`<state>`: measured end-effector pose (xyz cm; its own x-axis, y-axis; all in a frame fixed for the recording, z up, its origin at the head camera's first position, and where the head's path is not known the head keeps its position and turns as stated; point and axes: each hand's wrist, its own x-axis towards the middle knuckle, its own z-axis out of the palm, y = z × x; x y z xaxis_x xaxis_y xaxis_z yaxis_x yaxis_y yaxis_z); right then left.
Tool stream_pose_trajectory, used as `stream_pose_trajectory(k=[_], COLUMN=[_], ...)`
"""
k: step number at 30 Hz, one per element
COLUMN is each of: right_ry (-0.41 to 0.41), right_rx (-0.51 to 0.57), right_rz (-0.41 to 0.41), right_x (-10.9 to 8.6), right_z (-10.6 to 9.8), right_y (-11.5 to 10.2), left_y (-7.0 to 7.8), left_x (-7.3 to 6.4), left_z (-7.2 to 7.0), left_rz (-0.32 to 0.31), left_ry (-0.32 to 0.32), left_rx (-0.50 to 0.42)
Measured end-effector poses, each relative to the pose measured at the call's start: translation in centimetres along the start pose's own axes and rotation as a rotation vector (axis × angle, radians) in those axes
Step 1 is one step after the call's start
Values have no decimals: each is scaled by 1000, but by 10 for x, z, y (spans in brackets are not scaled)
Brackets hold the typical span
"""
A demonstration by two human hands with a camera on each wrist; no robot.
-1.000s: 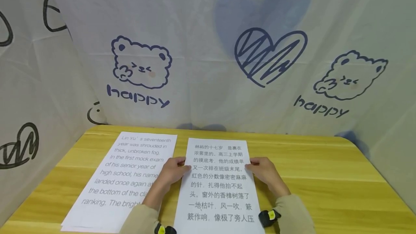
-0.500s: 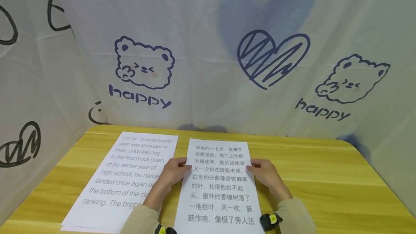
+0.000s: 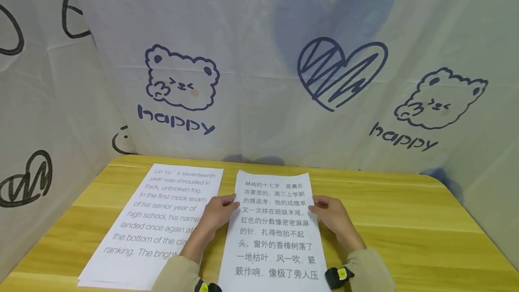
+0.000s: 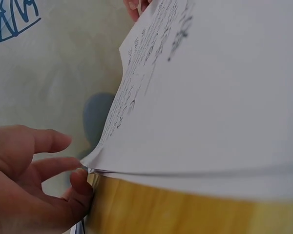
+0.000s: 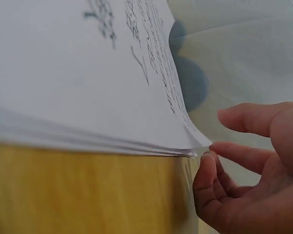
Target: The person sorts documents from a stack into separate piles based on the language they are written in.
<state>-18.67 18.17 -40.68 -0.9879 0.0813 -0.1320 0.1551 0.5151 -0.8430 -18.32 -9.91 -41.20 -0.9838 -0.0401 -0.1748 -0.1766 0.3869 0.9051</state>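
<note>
Chinese-printed stack (image 3: 279,238): lying before the person, between both hands, near edge running out of the head view; its far corners are curling up.
Left hand (image 3: 216,214): pinching the stack's left side with fingertips, the grip looking narrow and light.
Right hand (image 3: 332,216): mirroring that on the right side, narrow at the paper.
Crease risk: inward squeezing would likely be buckling the top sheet (image 4: 219,112), which is already bowing.
Slip risk: sheet edges (image 5: 112,141) are showing as separate layers in the right wrist view; uneven pressure could be letting lower ones slide out of line.
English-printed stack (image 3: 150,220): lying left of the Chinese one, apart from it.
Obstruction: the left forearm and sleeve (image 3: 176,276) are crossing its lower right part, hiding print; snagging there could be shifting it.
Bench (image 3: 413,220): carrying both stacks, wood grain showing to the right.
Backdrop cloth (image 3: 259,62): hanging behind, printed with bears and hearts.
</note>
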Motion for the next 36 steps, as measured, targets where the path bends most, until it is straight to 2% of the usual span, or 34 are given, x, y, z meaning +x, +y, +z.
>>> stream_pose_trajectory(k=[4,8,18,29,36], right_ry=[-13,-45,-53,-48,-15], right_rx=[14,-4,38,126,196], right_rz=[-34,-50,-28,-65,-41], right_x=[0,0,0,0,1], right_z=[-3,-5,-9,-14,-21], right_y=[-1,-1,0,2,-2], left_y=[1,3,4,5,9], left_x=[0,-1,-3,-4,-3], left_z=[1,0,-1,1,-3], left_rz=[47,55,22,71,77], left_ry=[36,35,32,73,65], left_rx=[-36,-71,-38,-35,-140])
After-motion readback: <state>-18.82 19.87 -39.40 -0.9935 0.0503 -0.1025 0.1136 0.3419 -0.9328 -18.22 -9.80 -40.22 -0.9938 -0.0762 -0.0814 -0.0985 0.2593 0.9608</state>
